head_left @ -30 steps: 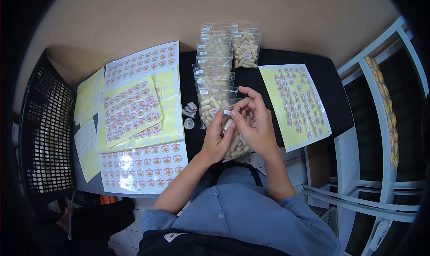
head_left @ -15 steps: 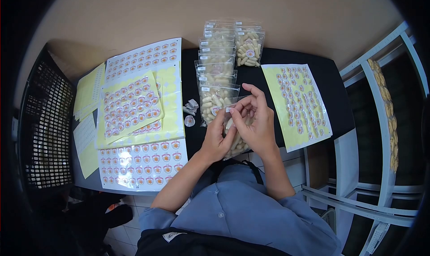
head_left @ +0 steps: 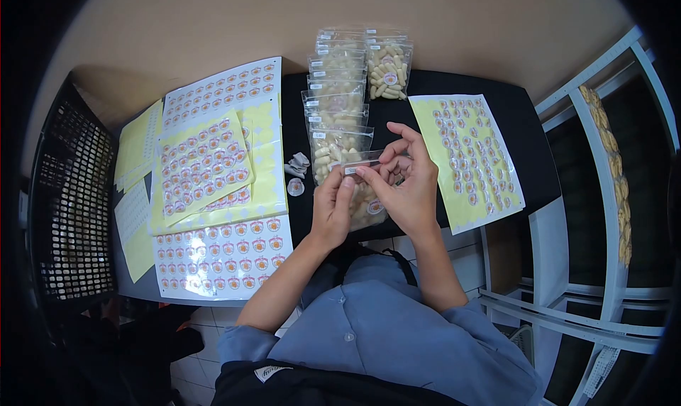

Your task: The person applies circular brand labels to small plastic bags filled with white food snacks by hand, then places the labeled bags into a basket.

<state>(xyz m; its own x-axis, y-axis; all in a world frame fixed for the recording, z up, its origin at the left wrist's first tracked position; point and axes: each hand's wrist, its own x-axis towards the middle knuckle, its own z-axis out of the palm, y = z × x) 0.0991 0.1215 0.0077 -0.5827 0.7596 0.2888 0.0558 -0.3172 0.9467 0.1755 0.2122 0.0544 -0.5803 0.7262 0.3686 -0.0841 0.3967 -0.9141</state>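
Observation:
Both hands hold a clear zip bag of pale, finger-shaped pieces over the table's front edge. A round sticker shows on its front and a small white label near its top. My left hand is closed on the bag's left upper corner, thumb on the front. My right hand pinches the top edge with thumb and curled fingers, the index finger raised. Just beyond is a column of overlapping filled bags, with another filled bag at its right. Left of the column are a loose round sticker and crumpled scraps.
Sticker sheets overlap on the left, beside a black perforated basket. Another sticker sheet lies on the right of the black tabletop. A white metal rack stands at the far right.
The held bag now shows its round sticker on the front, and its top edge is flatter between my hands. My left thumb has moved up towards the corner. The view has shifted slightly.

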